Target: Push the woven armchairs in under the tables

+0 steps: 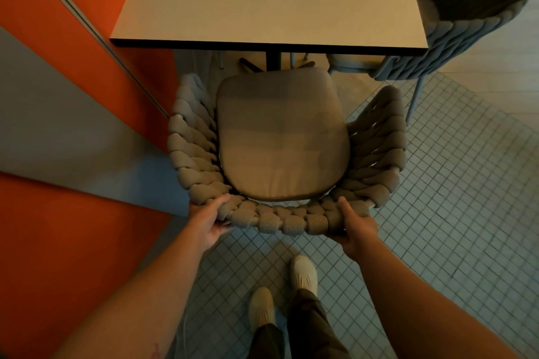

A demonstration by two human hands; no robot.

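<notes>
Both hands' grip, left hand and right hand, clamped on one armchair facing one table.

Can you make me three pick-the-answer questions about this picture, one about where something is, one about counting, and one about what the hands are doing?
1. Where is the second armchair?
A. At the table's right side
B. Behind the person
C. On top of the table

2. How many shoes show on the floor?
A. One
B. Two
C. Four

3. What are the hands doing?
A. Resting on the table
B. Hanging free
C. Gripping the armchair's back

Answers:
1. A, it stands by the right edge of the table.
2. B, a left shoe and a right shoe stand on the tiles.
3. C, the left hand and right hand both clasp the woven back rim of the near armchair.
</notes>
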